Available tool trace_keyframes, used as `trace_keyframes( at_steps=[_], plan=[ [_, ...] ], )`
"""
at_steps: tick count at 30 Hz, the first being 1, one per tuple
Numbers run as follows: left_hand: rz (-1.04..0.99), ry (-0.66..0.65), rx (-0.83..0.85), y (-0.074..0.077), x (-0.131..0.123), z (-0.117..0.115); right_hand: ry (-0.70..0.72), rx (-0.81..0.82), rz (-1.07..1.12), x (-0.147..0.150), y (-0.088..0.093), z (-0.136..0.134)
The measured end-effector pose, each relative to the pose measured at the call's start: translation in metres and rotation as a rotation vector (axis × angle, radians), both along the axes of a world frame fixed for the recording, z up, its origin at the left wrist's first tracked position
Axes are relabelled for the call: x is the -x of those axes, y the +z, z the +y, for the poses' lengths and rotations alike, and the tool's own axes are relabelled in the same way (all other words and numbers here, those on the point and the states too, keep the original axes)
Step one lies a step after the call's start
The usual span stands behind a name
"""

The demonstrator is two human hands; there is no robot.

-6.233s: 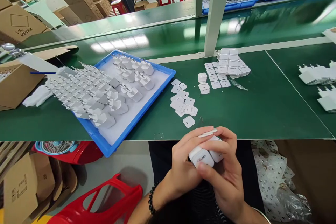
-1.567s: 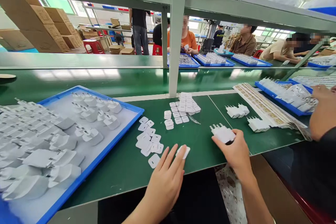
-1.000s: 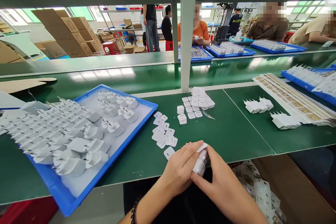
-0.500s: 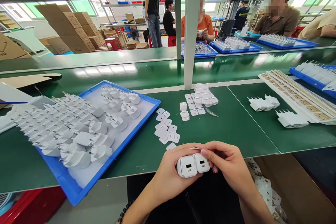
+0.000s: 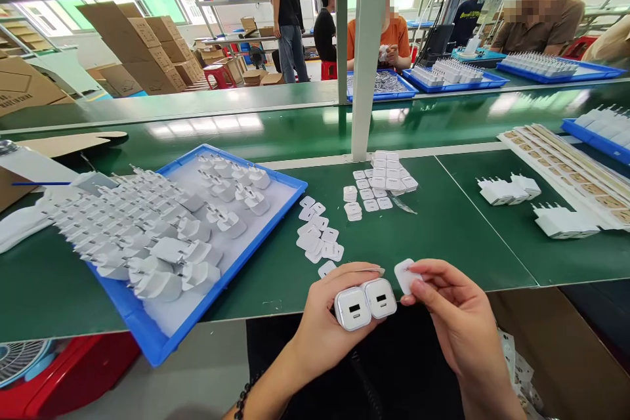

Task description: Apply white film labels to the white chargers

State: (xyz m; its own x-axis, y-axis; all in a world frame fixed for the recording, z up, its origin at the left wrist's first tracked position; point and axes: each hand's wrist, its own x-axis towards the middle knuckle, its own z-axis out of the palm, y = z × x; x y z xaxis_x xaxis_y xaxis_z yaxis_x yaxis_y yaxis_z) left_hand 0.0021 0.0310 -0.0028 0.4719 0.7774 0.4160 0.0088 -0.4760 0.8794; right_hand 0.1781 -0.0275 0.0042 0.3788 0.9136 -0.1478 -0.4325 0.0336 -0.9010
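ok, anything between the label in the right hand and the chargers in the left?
Nothing visible. The right hand pinches the label beside the two chargers in the left hand, only air between. Their port faces are bare; a left finger lies along their top edge.

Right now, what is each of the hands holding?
Left hand: closed around two white plastic charger blocks.
Right hand: pinching one small white rounded label.

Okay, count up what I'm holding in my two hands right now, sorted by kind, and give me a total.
White chargers, side by side in the left hand: 2
Small white sticker, pinched in the right hand: 1
Total: 3
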Motion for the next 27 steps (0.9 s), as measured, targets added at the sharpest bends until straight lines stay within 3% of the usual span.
trace_keyframes(
  at_steps=[10, 19, 27],
  plan=[
    [0.026, 0.080, -0.114, -0.001, 0.001, -0.002, 0.127, 0.075, -0.047, 0.010, -0.008, -0.014],
    [0.024, 0.140, -0.227, -0.006, -0.001, -0.007, -0.040, -0.026, 0.232, 0.044, -0.012, -0.017],
    [0.045, 0.170, -0.284, -0.006, -0.002, -0.010, -0.079, -0.040, 0.245, 0.056, -0.010, -0.013]
  ],
)
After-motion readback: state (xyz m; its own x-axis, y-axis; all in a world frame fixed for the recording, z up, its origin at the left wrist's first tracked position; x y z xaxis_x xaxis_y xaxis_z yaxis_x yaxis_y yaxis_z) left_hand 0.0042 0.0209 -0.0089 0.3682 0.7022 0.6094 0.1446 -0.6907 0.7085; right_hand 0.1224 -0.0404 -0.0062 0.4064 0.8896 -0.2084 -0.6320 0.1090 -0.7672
